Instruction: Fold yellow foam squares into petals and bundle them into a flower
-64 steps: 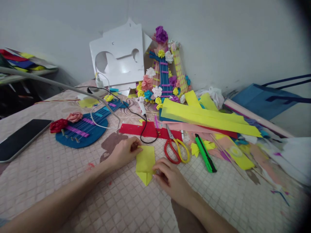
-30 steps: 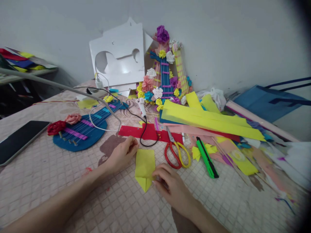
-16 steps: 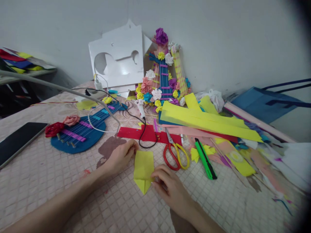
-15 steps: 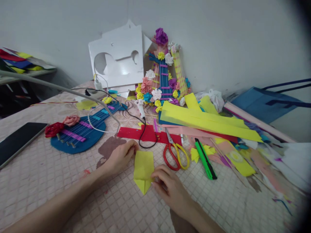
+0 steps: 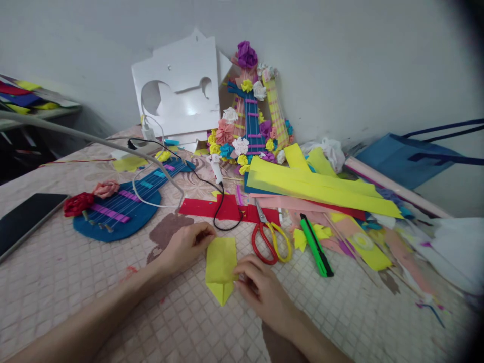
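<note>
A small piece of yellow crepe paper [image 5: 221, 259] lies in front of me, its near end folded to a point. My left hand [image 5: 191, 246] is closed in a pinch at the paper's far left corner. At the right edge, just above the fold, the thumb and fingers of my right hand [image 5: 257, 285] close on the paper. Right of the paper rest scissors [image 5: 270, 239] with one red and one yellow handle loop. Beyond it lies a strip of red paper [image 5: 202, 207], crossed by a black cable [image 5: 215, 222].
A blue paper guitar [image 5: 121, 214] with paper roses and a phone [image 5: 28, 222] lie on the left. A glue gun [image 5: 215, 169] stands behind. To the right are a green cutter knife [image 5: 316, 247], yellow paper strips [image 5: 321, 189] and scraps. Flower-covered guitars [image 5: 253, 118] lean against the wall.
The whole scene has shifted slightly left as my view turned. My left fingertips have come a little closer over the paper's far corner; my right hand keeps its hold.
</note>
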Available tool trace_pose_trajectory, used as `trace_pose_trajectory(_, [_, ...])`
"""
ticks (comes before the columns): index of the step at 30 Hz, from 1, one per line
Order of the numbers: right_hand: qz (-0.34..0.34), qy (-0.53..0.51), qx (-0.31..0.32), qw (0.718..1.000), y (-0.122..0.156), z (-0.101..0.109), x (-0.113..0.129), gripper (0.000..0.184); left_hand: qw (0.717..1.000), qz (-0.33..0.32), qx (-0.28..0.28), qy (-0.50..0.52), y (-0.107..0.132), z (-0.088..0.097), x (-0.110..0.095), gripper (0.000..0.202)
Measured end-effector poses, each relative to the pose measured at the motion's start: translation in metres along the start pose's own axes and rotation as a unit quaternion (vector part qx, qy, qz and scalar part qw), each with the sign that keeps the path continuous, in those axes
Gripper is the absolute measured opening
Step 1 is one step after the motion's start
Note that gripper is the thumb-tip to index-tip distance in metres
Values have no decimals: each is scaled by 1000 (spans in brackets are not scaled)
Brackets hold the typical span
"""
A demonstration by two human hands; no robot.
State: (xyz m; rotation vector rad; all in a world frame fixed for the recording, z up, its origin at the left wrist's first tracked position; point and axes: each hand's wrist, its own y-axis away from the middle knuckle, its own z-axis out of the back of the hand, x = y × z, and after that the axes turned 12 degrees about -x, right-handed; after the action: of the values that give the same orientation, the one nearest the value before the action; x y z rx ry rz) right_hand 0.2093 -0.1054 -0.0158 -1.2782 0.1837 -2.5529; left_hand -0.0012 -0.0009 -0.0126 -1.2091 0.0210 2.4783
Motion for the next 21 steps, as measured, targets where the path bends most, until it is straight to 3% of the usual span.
trace_pose_trajectory(13, [-1,-5,-22,1000,-3,-1,-1,27,999,9,-13,50,-3,1,4,20])
trace_pose_trajectory(21, [14,-1,-19,1000,-5,-1,-2,24,999,-28,17,33,-1,6,4,19])
